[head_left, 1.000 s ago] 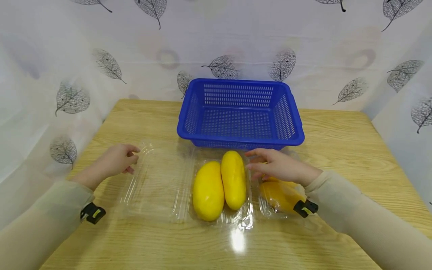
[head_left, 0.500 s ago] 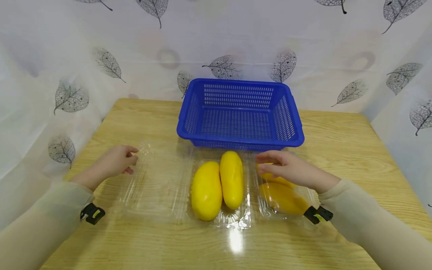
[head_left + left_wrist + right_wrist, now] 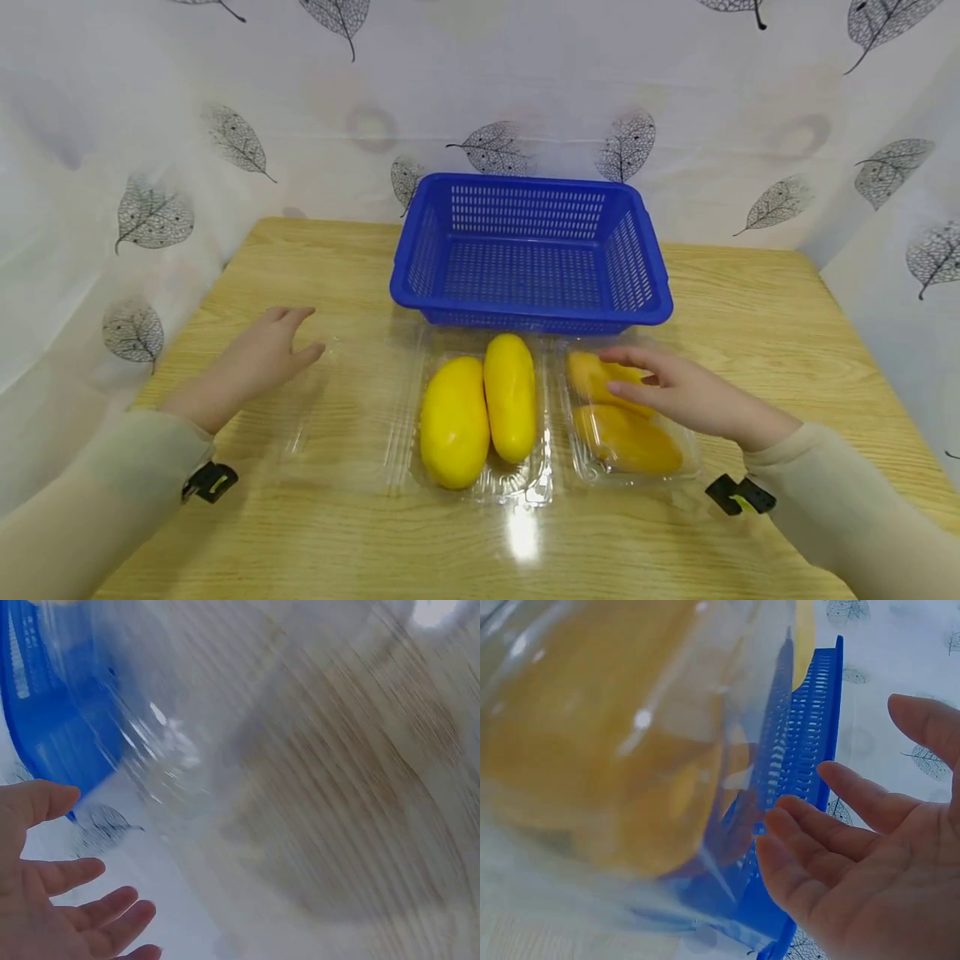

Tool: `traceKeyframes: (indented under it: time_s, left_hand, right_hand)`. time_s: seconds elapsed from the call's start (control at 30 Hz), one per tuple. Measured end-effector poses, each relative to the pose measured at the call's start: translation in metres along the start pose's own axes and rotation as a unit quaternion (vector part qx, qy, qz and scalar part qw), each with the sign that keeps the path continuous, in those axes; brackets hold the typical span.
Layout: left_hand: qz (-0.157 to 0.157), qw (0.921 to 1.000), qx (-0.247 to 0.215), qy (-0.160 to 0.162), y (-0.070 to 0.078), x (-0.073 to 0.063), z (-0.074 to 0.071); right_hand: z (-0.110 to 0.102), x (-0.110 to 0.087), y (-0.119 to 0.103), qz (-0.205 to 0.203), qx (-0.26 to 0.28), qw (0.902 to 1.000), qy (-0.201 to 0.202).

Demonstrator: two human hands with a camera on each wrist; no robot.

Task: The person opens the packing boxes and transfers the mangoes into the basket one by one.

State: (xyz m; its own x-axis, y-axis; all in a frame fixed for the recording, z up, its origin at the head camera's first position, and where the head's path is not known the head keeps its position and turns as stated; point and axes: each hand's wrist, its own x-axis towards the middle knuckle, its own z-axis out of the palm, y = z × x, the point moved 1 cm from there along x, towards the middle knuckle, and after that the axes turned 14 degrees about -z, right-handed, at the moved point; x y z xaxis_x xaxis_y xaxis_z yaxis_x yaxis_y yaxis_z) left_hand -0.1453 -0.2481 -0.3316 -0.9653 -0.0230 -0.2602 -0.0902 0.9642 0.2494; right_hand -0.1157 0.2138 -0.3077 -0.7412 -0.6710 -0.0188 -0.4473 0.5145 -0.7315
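Note:
An open clear plastic clamshell box (image 3: 545, 471) lies in the middle of the table, holding two yellow mangoes: a rounder one (image 3: 454, 423) and a slimmer one (image 3: 511, 400). Its transparent lid (image 3: 392, 433) is laid back flat to the left. Beside that lid is my left hand (image 3: 262, 354), thumb and fingers spread, holding nothing. To the right, a closed clear clamshell (image 3: 588, 477) contains two orange-yellow mangoes (image 3: 630, 440). My right hand (image 3: 686, 387) hovers at this box, overlapping its upper part in the head view. In the right wrist view its fingers (image 3: 836, 847) are relaxed and hold nothing.
A blue plastic basket (image 3: 525, 312) with slotted walls stands behind the boxes, nothing inside it. The wooden table (image 3: 322, 542) meets a leaf-patterned white curtain (image 3: 315, 125) at the back and sides. Both wrists wear black straps.
My right hand has moved right, from beside the slimmer yellow mango to over the closed box. My left hand's fingers have spread from a loose curl, next to the lid.

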Motion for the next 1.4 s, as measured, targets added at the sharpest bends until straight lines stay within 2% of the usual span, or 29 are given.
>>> traceKeyframes:
  time_s: [0.07, 0.1, 0.13, 0.2, 0.27, 0.37, 0.47, 0.6, 0.77, 0.9, 1.03, 1.17, 1.3, 1.4]
  left_hand:
    - [0.044, 0.9978, 0.012, 0.049, 0.016, -0.009, 0.002]
    - [0.075, 0.9939, 0.022, 0.078, 0.025, -0.014, 0.004]
    - [0.108, 0.9882, 0.032, 0.104, 0.035, -0.019, 0.006]
    - [0.171, 0.9719, 0.059, 0.150, 0.055, -0.030, 0.011]
    - [0.216, 0.9595, 0.080, 0.162, 0.073, -0.040, 0.016]
    - [0.240, 0.9566, 0.099, 0.132, 0.093, -0.050, 0.025]
    - [0.243, 0.9579, 0.119, 0.096, 0.105, -0.051, 0.035]
    - [0.238, 0.9602, 0.133, 0.061, 0.111, -0.051, 0.046]
    - [0.201, 0.9694, 0.141, -0.001, 0.114, -0.048, 0.054]
    - [0.177, 0.9725, 0.144, -0.046, 0.119, -0.049, 0.057]
    - [0.173, 0.9725, 0.145, -0.056, 0.124, -0.051, 0.058]
    - [0.175, 0.9736, 0.139, -0.047, 0.126, -0.053, 0.059]
    - [0.167, 0.9777, 0.117, -0.049, 0.128, -0.054, 0.061]
    - [0.158, 0.9812, 0.097, -0.053, 0.130, -0.055, 0.062]
  right_hand:
    - [0.001, -0.005, -0.001, 0.006, -0.017, 0.9998, -0.001]
    - [0.001, -0.007, -0.001, 0.007, -0.027, 0.9996, -0.002]
    - [0.002, -0.009, -0.001, 0.008, -0.037, 0.9993, -0.002]
    - [0.003, -0.012, -0.001, 0.008, -0.053, 0.9986, -0.002]
    - [0.005, -0.014, 0.000, 0.005, -0.065, 0.9979, -0.002]
    - [0.008, -0.017, 0.003, 0.006, -0.073, 0.9973, -0.002]
    - [0.010, -0.020, 0.005, 0.006, -0.074, 0.9972, 0.000]
    - [0.013, -0.021, 0.007, 0.008, -0.075, 0.9972, -0.005]
    - [0.014, -0.020, 0.008, 0.003, -0.081, 0.9967, -0.009]
    - [0.014, -0.021, 0.008, 0.002, -0.083, 0.9965, -0.008]
    - [0.007, -0.020, 0.008, 0.014, -0.085, 0.9962, 0.012]
    - [-0.006, -0.018, 0.009, 0.029, -0.074, 0.9950, 0.059]
    - [-0.019, -0.012, 0.012, 0.040, -0.071, 0.9907, 0.109]
    - [-0.027, -0.004, 0.018, 0.052, -0.085, 0.9868, 0.128]
